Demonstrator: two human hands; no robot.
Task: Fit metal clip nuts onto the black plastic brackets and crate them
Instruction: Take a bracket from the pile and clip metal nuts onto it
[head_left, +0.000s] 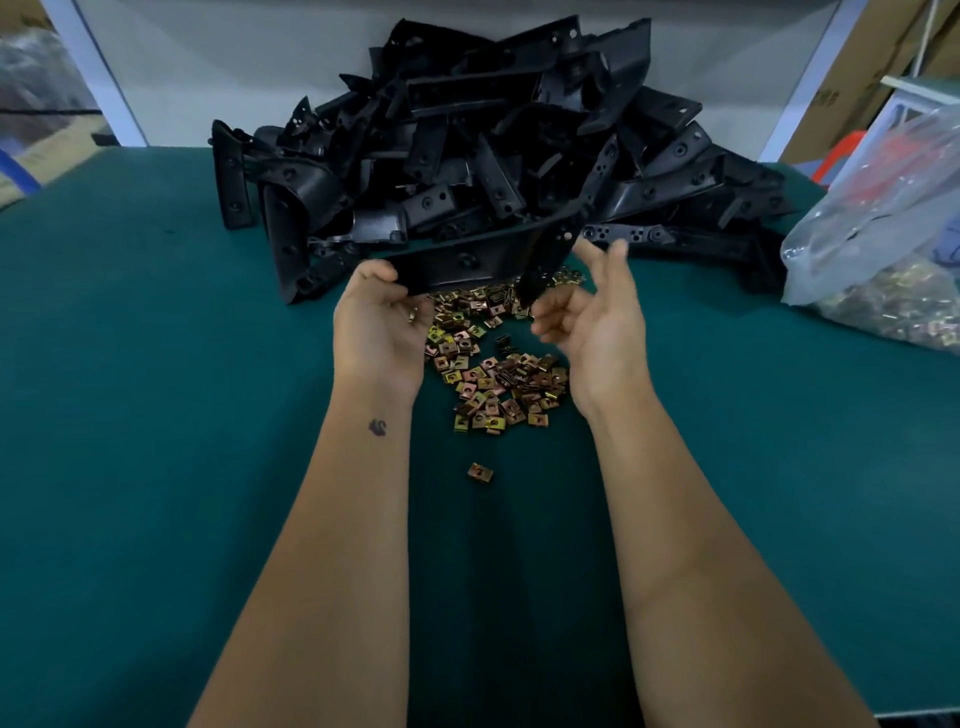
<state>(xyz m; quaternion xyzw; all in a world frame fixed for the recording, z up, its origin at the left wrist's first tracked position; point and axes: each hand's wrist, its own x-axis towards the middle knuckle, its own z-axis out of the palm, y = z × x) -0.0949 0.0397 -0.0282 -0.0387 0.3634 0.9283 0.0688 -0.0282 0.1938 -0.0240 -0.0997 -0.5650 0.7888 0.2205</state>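
My left hand (382, 317) grips the left end of a black plastic bracket (467, 260), held just above the green table (156, 415); a small brass piece shows in its palm. My right hand (592, 312) is beside the bracket's right end, fingers spread and loosely bent, thumb near the hanging black tab; whether it touches is unclear. Below both hands lies a scatter of brass-coloured metal clip nuts (493, 374), with one stray nut (479, 472) nearer me. A big heap of black brackets (493, 135) is piled behind.
A clear plastic bag (883, 249) with more clip nuts lies at the right edge of the table. White frame posts (93, 73) stand at the back corners. Cardboard boxes sit behind at the right. No crate is in view.
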